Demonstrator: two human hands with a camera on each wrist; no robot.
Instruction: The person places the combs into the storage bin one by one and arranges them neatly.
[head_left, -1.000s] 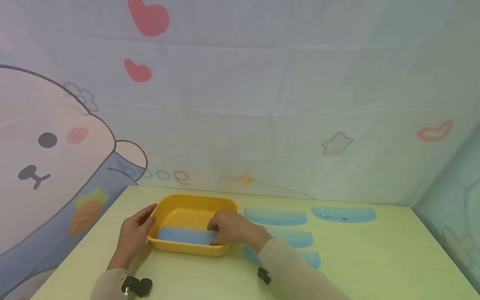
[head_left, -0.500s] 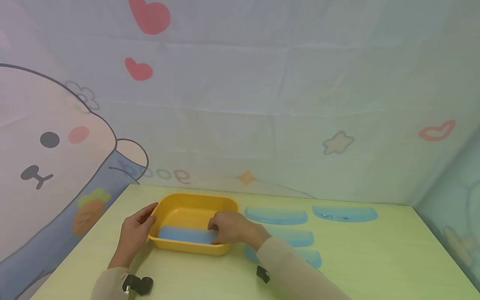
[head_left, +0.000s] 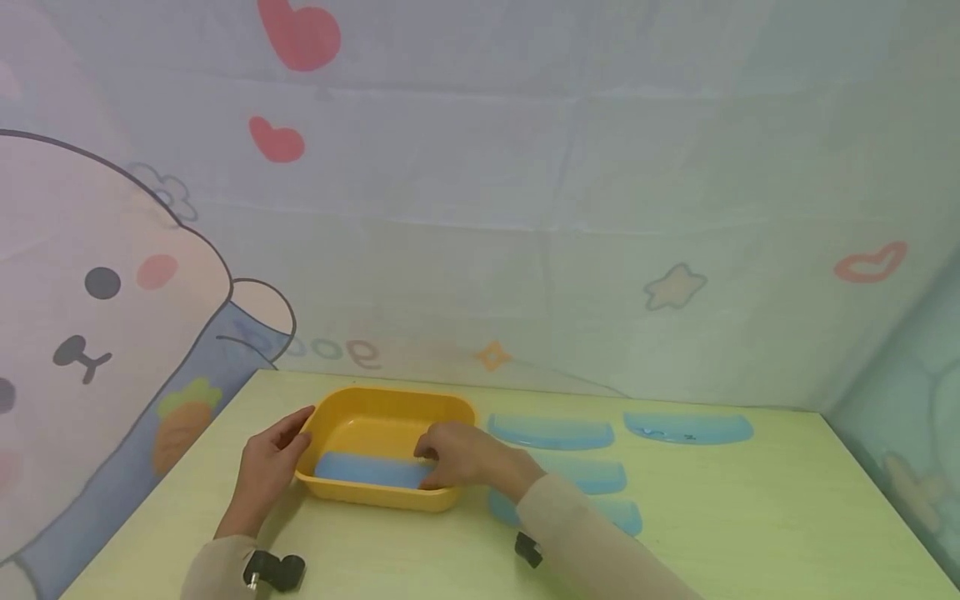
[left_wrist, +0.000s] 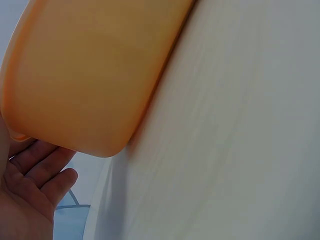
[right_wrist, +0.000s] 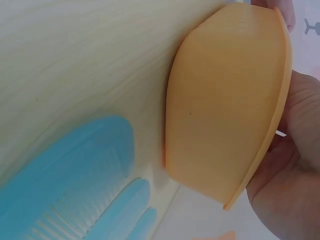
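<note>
A yellow plastic basin sits at the left of the table. Inside it, along the near wall, lies a blue comb. My right hand reaches over the right rim and pinches the comb's right end between thumb and fingers. In the right wrist view that hand is partly behind the basin wall, which hides the fingertips and the comb. My left hand holds the basin's left rim. Seen from the left wrist, its fingers lie against the outer wall under the rim.
To the right of the basin, several translucent blue combs lie flat: one at the back, one in the middle, one in front partly under my right sleeve, and one farther right. A printed cloth hangs behind the table.
</note>
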